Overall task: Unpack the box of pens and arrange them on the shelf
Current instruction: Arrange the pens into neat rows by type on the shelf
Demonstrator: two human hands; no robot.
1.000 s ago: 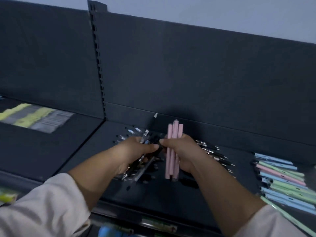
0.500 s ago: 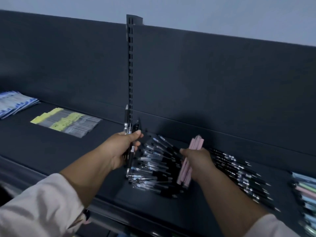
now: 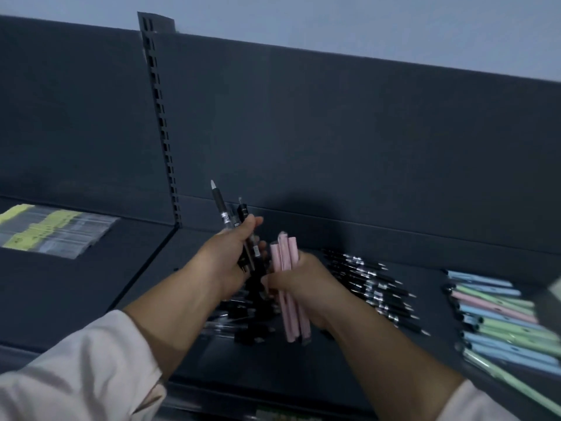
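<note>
Your left hand (image 3: 226,256) curls its fingers round a few black pens (image 3: 239,229) standing upright above the shelf (image 3: 91,299); your right hand (image 3: 303,287) clasps a pink pen bundle (image 3: 288,287), close beside them

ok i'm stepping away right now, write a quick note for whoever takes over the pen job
Left hand: grips a few black pens, tips up, above the shelf.
Right hand: grips a pink pen bundle.
Done: a black pen row lies right of the hands, with pastel pens further right.
Left: lay down both handfuls. The loose pile under the hands looks unsorted. The box is not in view.
</note>
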